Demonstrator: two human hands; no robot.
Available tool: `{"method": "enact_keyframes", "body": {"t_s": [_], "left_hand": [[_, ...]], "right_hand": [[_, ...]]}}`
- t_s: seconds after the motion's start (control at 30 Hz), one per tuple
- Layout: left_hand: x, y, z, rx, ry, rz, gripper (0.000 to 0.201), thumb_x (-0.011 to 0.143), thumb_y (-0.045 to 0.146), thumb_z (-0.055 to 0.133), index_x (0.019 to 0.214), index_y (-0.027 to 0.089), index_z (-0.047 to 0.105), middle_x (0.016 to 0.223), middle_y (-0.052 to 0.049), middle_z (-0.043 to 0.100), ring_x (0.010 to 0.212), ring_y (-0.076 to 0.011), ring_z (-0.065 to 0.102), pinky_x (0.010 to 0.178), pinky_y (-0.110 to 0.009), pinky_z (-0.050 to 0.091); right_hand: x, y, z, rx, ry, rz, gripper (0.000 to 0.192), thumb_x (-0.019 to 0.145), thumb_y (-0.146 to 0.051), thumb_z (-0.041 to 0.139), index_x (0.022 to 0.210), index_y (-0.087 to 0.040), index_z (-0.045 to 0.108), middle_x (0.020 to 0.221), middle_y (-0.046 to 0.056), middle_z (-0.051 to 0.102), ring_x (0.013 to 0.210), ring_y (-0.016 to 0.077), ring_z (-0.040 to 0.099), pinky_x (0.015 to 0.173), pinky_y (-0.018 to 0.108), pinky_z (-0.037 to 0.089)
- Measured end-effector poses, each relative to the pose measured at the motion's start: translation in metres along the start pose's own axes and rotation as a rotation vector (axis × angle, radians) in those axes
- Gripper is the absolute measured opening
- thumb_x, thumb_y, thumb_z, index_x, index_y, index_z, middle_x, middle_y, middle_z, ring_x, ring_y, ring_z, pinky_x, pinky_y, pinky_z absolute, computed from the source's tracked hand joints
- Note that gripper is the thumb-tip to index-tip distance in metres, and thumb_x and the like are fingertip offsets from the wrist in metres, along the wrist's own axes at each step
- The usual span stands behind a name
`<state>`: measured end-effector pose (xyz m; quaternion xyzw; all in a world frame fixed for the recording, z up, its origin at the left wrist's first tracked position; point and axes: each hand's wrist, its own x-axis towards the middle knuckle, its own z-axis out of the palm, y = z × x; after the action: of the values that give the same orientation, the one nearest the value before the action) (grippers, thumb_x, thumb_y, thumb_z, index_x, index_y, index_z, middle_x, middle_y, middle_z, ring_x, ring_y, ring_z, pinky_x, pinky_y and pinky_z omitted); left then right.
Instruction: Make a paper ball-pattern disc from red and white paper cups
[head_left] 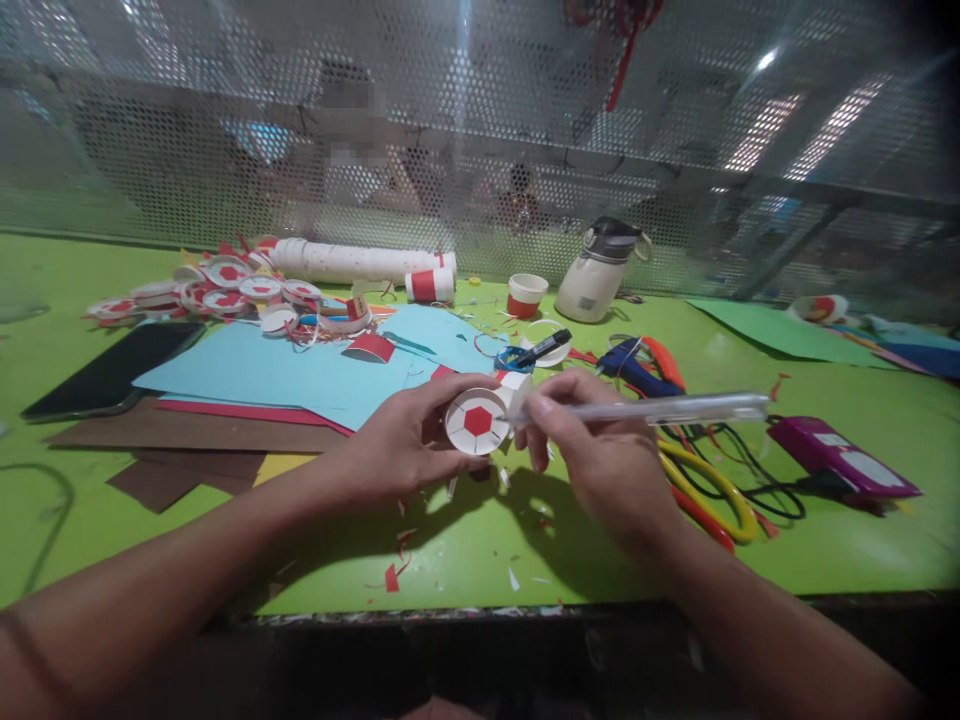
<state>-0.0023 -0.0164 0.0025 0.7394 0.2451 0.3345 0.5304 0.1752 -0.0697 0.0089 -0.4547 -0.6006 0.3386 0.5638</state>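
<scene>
My left hand (405,440) holds a small white paper cup (480,420) on its side, its round base facing me with a red hexagon and drawn lines on it. My right hand (600,450) grips a clear pen (675,408) whose tip touches the right edge of the cup's base. Both hands hover just above the green table (465,560), near its front edge.
Light blue paper sheets (285,370) over red and brown sheets lie at left, beside a black phone (112,368). A pile of finished cup discs (225,285), a cup stack (352,262), a bottle (600,275), a black marker (544,347), scissors (709,485) and a purple device (840,460) surround the hands. Perforated metal screen behind.
</scene>
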Motion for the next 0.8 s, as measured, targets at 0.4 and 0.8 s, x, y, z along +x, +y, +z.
{"method": "enact_keyframes", "body": {"t_s": [0.4,0.8], "left_hand": [[-0.0017,-0.0015,-0.0025,-0.141,-0.076,-0.11,0.065,0.069,0.023,0.075,0.129,0.018,0.049,0.109,-0.007,0.066,0.093,-0.0199,0.063,0.082,-0.032,0.05],[-0.0027,-0.0019,-0.0037,-0.122,-0.128,-0.038,0.057,0.073,0.023,0.072,0.125,0.018,0.049,0.113,-0.009,0.063,0.104,-0.0226,0.059,0.086,-0.034,0.048]], "right_hand": [[0.0071,-0.0012,-0.002,-0.17,0.01,0.004,0.02,0.088,-0.033,0.058,0.094,-0.015,0.062,0.077,0.002,0.064,0.07,0.0142,0.06,0.064,0.027,0.047],[0.0078,0.0043,-0.0012,-0.019,-0.063,0.133,0.021,0.083,-0.035,0.063,0.092,-0.017,0.059,0.072,-0.002,0.061,0.061,0.0109,0.054,0.055,0.024,0.043]]}}
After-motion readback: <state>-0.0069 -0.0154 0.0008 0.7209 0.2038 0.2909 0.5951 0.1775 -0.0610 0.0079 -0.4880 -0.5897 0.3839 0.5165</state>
